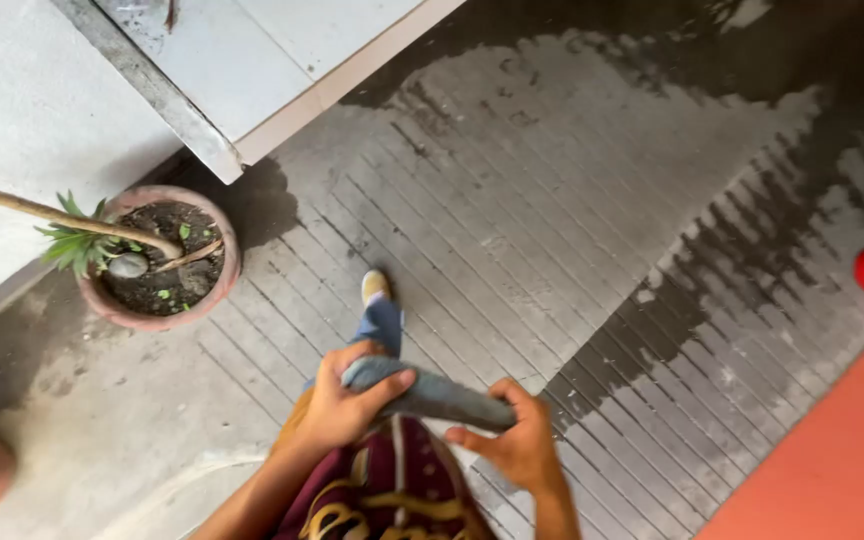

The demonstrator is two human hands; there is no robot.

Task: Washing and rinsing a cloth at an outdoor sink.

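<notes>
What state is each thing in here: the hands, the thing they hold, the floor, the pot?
Left hand: closed around one end of the grey roll.
Right hand: gripping the roll's other end.
Grey roll: rolled up, held level between both hands.
Grooved floor: partly wet, dark patches at the top and right.
Clay pot: upright, filled with soil, a thin stem leaning out leftward.

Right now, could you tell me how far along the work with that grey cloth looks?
Both hands grip a twisted grey cloth, left hand at one end, right hand at the other. Part of the grooved floor is dark and wet, the middle pale and dry. The potted plant stands untouched.
</notes>
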